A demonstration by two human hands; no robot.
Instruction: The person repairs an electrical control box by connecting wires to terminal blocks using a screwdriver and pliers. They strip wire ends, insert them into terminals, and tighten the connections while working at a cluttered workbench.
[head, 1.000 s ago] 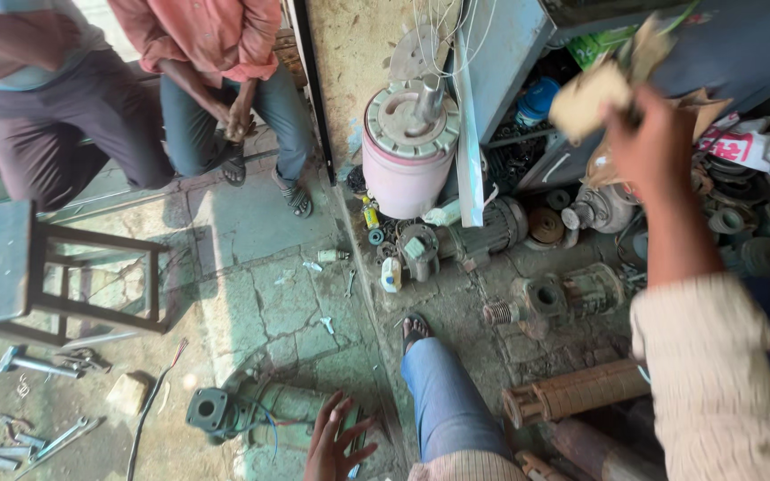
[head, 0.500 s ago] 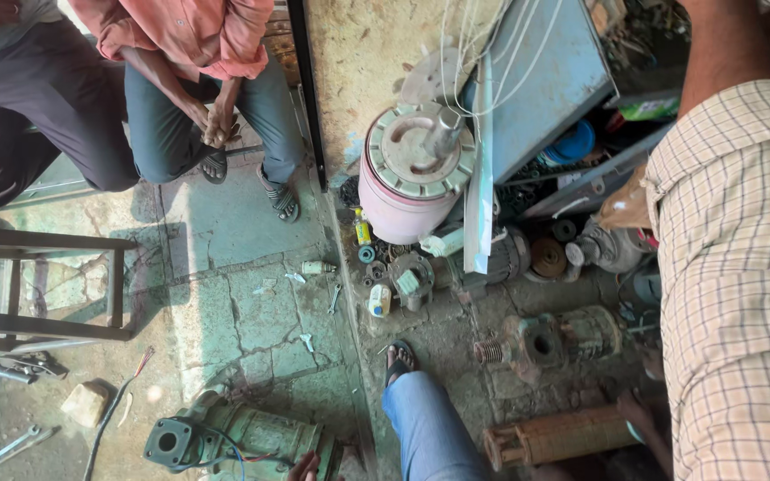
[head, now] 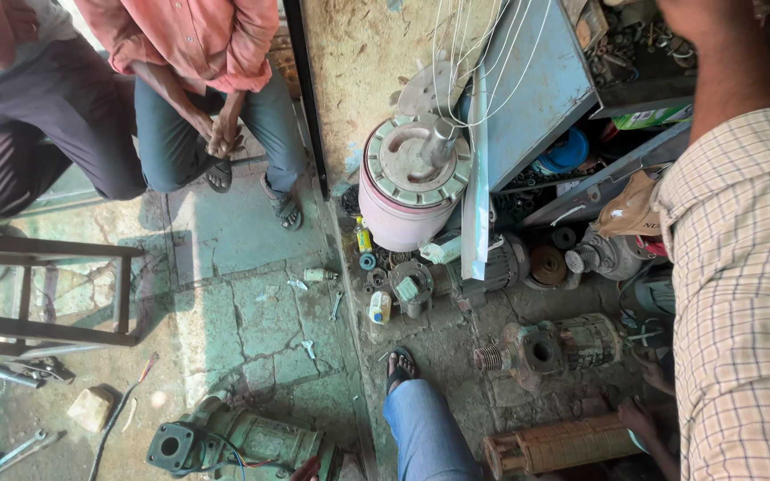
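Our right arm, in a checked sleeve, rises to the right of the pink drum. The right hand itself is past the top edge of the view, so we cannot tell its state. Of our left hand only some fingertips show, far below the drum at the bottom edge. We cannot tell whether it is wide or narrow. These fingertips are just beside the green pump, which lies on the floor below and to the left of the drum. Our leg in jeans, with a sandal, is straight below the drum. A rusty motor lies below and right of it. A blue shelf stands to its upper right. Two people sit to its left, and a stool stands further left.
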